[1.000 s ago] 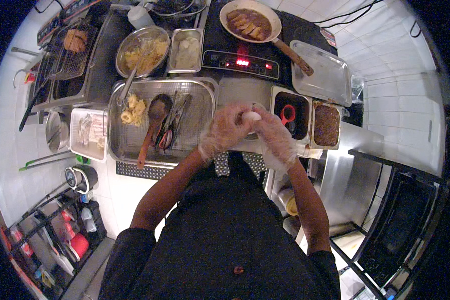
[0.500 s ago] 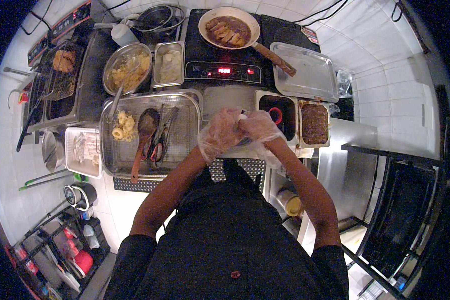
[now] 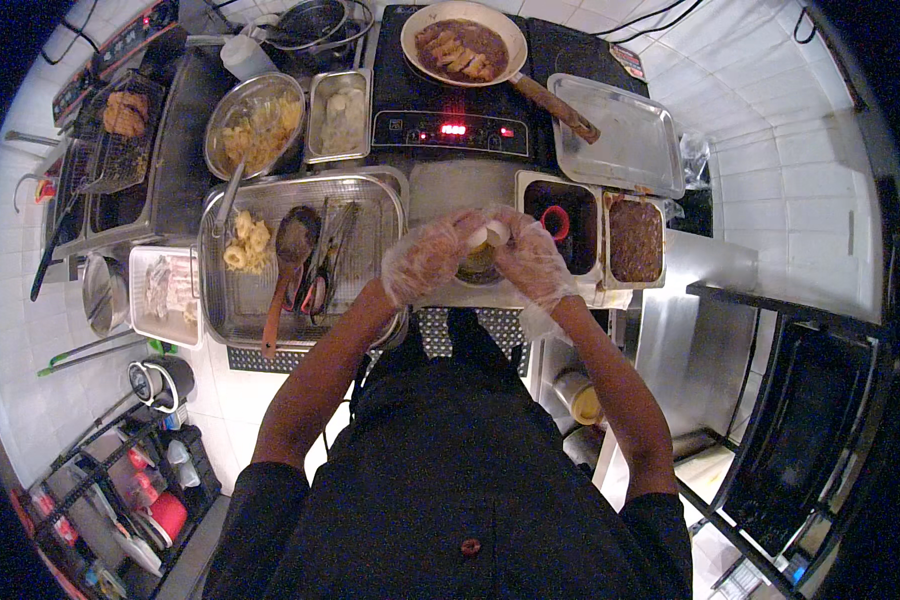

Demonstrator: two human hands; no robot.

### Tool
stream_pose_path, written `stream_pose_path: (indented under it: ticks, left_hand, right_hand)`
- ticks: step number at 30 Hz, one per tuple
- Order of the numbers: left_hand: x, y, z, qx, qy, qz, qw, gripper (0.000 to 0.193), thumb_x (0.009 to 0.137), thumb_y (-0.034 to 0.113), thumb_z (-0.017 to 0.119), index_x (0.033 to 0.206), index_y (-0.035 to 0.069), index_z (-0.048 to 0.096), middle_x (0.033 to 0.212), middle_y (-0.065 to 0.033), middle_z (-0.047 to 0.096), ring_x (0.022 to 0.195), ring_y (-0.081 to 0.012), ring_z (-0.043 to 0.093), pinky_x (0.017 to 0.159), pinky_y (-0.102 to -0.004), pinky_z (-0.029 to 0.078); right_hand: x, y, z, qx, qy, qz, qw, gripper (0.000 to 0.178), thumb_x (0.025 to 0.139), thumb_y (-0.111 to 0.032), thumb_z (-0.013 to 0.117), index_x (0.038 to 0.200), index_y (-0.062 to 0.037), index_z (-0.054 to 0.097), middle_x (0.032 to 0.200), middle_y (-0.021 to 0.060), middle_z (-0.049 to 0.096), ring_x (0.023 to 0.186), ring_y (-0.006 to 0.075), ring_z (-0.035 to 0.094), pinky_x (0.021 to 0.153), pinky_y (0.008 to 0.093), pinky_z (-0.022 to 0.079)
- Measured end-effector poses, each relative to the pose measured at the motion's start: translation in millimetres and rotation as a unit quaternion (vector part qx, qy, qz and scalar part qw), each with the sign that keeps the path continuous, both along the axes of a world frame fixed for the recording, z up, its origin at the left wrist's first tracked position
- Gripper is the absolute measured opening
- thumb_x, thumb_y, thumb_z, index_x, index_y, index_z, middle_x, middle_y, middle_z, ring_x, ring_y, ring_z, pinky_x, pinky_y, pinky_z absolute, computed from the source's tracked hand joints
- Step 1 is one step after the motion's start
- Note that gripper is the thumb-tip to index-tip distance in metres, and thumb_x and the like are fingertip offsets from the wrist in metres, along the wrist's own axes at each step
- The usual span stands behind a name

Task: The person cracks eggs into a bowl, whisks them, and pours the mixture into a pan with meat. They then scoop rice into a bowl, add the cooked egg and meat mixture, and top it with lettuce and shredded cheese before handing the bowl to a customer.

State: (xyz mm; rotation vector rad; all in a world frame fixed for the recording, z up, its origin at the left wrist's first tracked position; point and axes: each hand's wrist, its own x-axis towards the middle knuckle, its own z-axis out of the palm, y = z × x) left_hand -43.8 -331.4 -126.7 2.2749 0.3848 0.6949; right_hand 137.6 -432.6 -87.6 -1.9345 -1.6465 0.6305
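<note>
In the head view, both hands wear thin clear plastic gloves and meet over the steel counter just in front of the person's body. The left hand (image 3: 425,258) and the right hand (image 3: 528,258) are curled toward each other, fingertips pinching a small pale, roundish piece of food (image 3: 489,236) between them from either side; neither hand is spread flat. Directly under the hands sits a small round cup (image 3: 478,262) with something yellowish in it, mostly hidden by the gloves, so whether the food touches it cannot be told. To the left of the hands lies a large steel tray (image 3: 370,200) with a wire rack, bearing a few pale fried pieces, a dark wooden ladle (image 3: 288,262) and tongs (image 3: 322,260). To the right stand two square containers, one dark with a red ring-shaped thing (image 3: 556,222) in it, the other holding a brown sauce (image 3: 634,240). Beyond the hands, an induction cooker (image 3: 450,130) with a lit red display carries a pan (image 3: 467,45) of browned pieces in brown sauce, its wooden handle pointing right toward an empty steel tray (image 3: 620,140). Farther left are a steel bowl (image 3: 255,125) of yellowish food and a fryer basket (image 3: 120,130).
</note>
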Motion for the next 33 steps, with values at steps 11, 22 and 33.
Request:
stream_pose_path:
  ticks: [11,22,33]
  left_hand:
    - [-3,3,-20,-0.098,0.001,-0.034,0.995,0.044,0.097,0.017,0.051,0.141,0.008,0.049,0.136,-0.0163,0.055,0.104,-0.0314,0.067,0.088,-0.0396,0.056]
    - [122,-20,138,0.052,0.189,-0.114,0.974,0.033,0.095,0.017,0.053,0.124,0.001,0.054,0.113,-0.0167,0.062,0.09,-0.0313,0.07,0.071,-0.0383,0.057]
    - [293,-48,150,0.346,0.038,-0.067,0.935,0.045,0.099,0.017,0.044,0.141,0.001,0.05,0.142,-0.0166,0.054,0.13,-0.0308,0.053,0.115,-0.0375,0.037]
  right_hand:
    - [-28,-6,26,-0.018,-0.063,-0.058,0.996,0.052,0.081,-0.013,0.069,0.131,-0.0143,0.058,0.122,0.0155,0.06,0.108,0.0329,0.063,0.09,0.0403,0.053]
    - [40,-55,50,0.262,0.44,-0.242,0.824,0.047,0.09,-0.019,0.075,0.13,-0.0016,0.057,0.127,0.0102,0.064,0.116,0.0202,0.061,0.099,0.0323,0.05]
    - [286,-107,62,0.297,0.528,-0.34,0.719,0.058,0.089,-0.004,0.067,0.142,-0.0026,0.044,0.112,0.0063,0.063,0.104,0.0174,0.062,0.098,0.0329,0.049]
